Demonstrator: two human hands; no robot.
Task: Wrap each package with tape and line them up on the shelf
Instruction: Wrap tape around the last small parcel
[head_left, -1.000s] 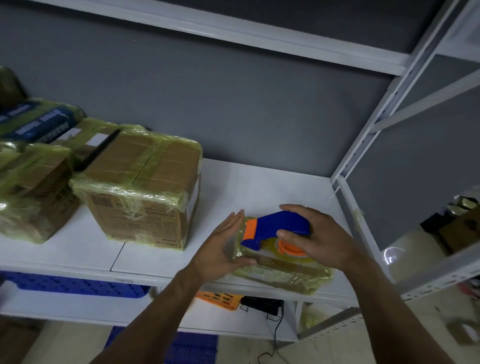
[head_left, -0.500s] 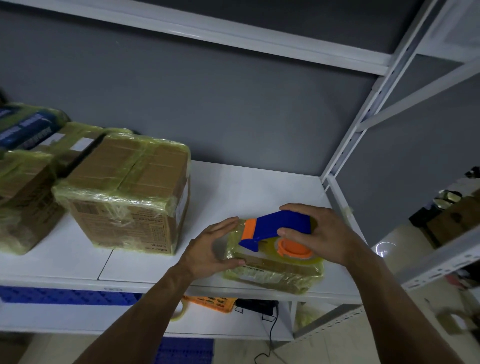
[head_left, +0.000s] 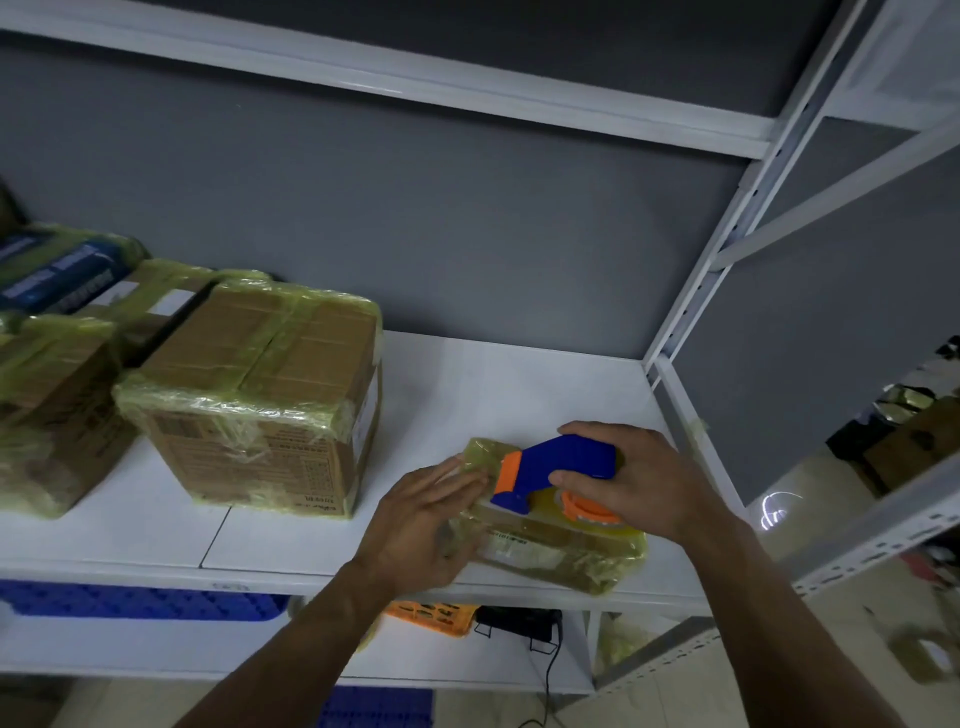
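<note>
A small flat package (head_left: 566, 551), wrapped in yellowish tape, lies near the front edge of the white shelf (head_left: 519, 384), toward its right end. My right hand (head_left: 639, 480) grips a blue and orange tape dispenser (head_left: 556, 470) and holds it on top of the package. My left hand (head_left: 428, 519) lies flat on the package's left end with straight fingers. A larger taped cardboard box (head_left: 260, 395) stands to the left.
More taped boxes (head_left: 47, 400) crowd the shelf's far left. A white upright post (head_left: 727, 249) bounds the shelf on the right. Below sit a blue crate (head_left: 140, 600), an orange basket (head_left: 431, 616) and a black device with a cable (head_left: 519, 623).
My left hand has slid further onto the package's top and flattened there. The right hand with the dispenser has stayed nearly in place on the package.
</note>
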